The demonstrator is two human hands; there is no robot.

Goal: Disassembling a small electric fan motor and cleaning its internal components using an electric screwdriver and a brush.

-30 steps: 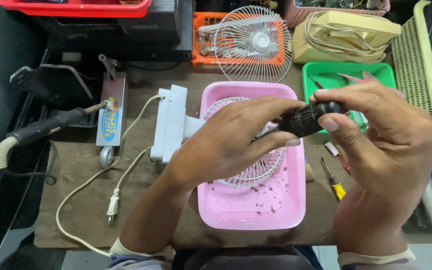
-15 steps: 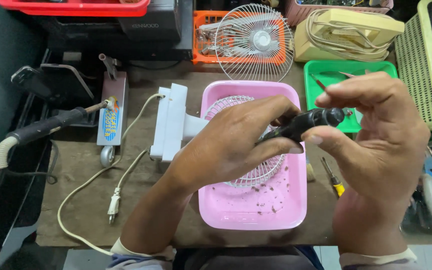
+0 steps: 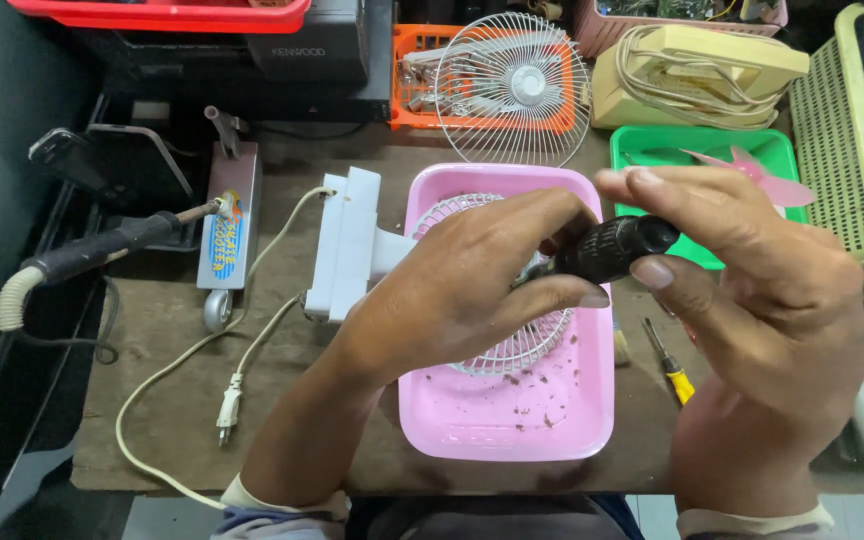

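1. Fingers of the right hand (image 3: 752,300) close around a black ribbed screwdriver handle (image 3: 607,248), thumb below, forefinger above; the handle's long axis runs roughly level, pointing left and slightly down toward the left hand (image 3: 472,290).
2. Left fingers curl over the tool's front end, hiding the shaft and tip; whether they pinch it or merely steady it cannot be told.
3. Directly beneath both sets of fingers lies a small white fan (image 3: 432,270), its wire grille (image 3: 517,340) inside a pink tray (image 3: 592,420), its base jutting left over the tray's rim.
4. Room is tight: the tray's walls ring the grille, while a yellow-handled screwdriver (image 3: 670,362) lies just right of the tray, below the right fingers.
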